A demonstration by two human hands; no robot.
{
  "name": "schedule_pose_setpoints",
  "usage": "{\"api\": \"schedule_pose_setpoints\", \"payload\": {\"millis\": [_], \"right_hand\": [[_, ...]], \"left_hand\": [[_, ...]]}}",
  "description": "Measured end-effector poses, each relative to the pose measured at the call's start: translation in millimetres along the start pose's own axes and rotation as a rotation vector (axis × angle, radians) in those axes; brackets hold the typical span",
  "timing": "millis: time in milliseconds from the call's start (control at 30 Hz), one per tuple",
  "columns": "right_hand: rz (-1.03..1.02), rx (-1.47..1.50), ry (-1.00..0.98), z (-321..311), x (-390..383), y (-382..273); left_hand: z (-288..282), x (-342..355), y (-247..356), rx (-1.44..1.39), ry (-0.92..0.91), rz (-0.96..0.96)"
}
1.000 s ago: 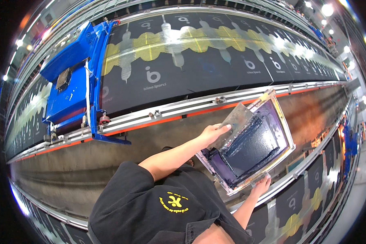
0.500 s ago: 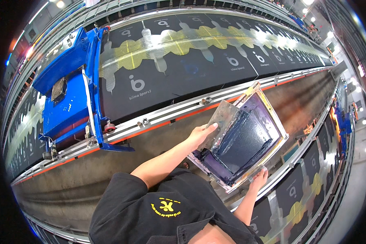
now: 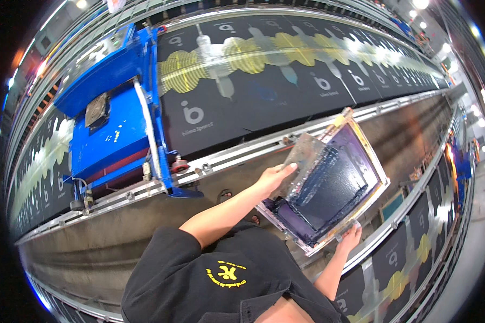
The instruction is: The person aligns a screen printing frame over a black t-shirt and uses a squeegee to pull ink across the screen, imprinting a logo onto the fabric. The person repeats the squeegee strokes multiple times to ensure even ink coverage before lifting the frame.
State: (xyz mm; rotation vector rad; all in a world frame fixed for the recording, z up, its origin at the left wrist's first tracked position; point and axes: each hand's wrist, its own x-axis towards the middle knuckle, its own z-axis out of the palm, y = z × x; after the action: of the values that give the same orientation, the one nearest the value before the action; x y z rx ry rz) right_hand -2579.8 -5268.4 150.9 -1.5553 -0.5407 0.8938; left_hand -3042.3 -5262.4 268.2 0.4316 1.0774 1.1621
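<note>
My left hand [image 3: 277,176] grips a flat grey squeegee [image 3: 306,155], thumb laid on top of it. The squeegee's long edge rests in dark ink [image 3: 334,185] on the mesh of a printing screen [image 3: 383,178]. The screen is held tilted in front of my body, its pale frame smeared with purple and yellow. My right hand [image 3: 352,237] is closed around the frame's lower right edge, its fingers partly hidden behind it.
At left a blue wheeled machine [image 3: 110,145] stands on the metal rails of a long print table. Black printed fabric panels [image 3: 226,107] cover that table, with yellow striped patches between. Another table [image 3: 404,258] with similar panels runs at right. Sandalled feet [image 3: 226,195] show on the aisle floor [image 3: 145,226].
The blue machine and far table have shifted right in view. The screen and squeegee have shifted slightly right. Both hands keep their holds. More of my feet shows.
</note>
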Motion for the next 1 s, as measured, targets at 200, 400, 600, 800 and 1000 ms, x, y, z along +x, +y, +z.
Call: {"api": "schedule_pose_setpoints", "payload": {"millis": [200,400,600,800,1000], "right_hand": [[-0.015,-0.06,-0.034,8,-8,0],[-0.037,-0.155,-0.007,4,-21,1],[-0.056,-0.223,0.011,-4,-36,-6],[-0.075,-0.201,-0.006,-11,-29,1],[-0.07,-0.171,0.033,-4,-34,-9]], "left_hand": [[-12,13,26,0.026,-0.039,-0.018],[-29,24,27,-0.019,-0.093,-0.082],[-34,18,25,-0.053,-0.131,-0.109],[-29,3,16,-0.03,-0.101,-0.045],[-13,-8,7,0.009,-0.04,-0.024]]}}
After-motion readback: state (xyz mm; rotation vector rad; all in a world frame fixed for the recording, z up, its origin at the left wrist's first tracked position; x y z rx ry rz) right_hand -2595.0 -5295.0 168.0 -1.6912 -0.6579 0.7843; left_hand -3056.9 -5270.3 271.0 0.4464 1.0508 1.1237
